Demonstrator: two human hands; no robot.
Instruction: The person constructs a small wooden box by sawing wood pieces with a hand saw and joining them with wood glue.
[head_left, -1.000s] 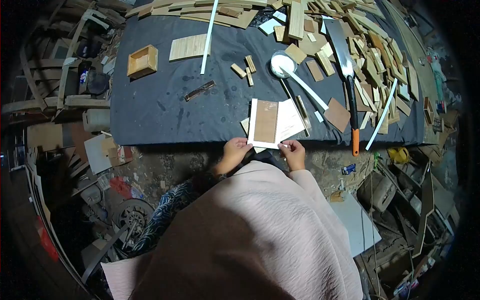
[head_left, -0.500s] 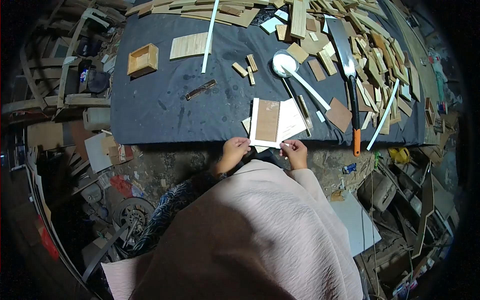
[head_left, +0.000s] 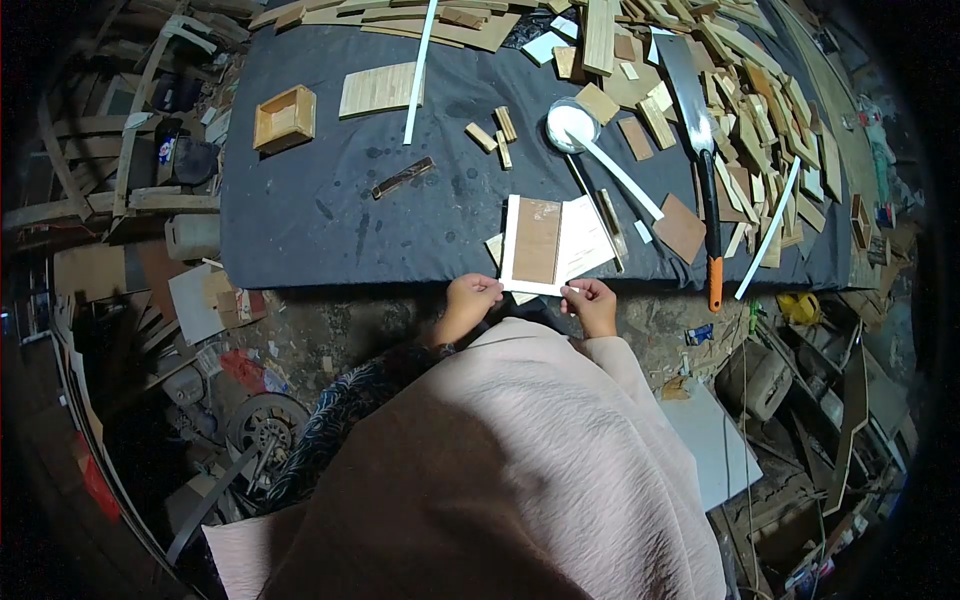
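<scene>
From my end I see a dark-clothed table point(head_left: 290, 215) lit brightly, while the room's far edges sink into near blackness. The floor point(head_left: 345, 318) around it looks grey, stained and littered with scraps, with a wheel point(head_left: 268, 428) and a red bag point(head_left: 240, 370) on the left and a pale board point(head_left: 712, 450) and a grimy can point(head_left: 767, 380) on the right. At upper left I make out a rough wooden frame point(head_left: 175, 203) amid shadowy clutter.
</scene>
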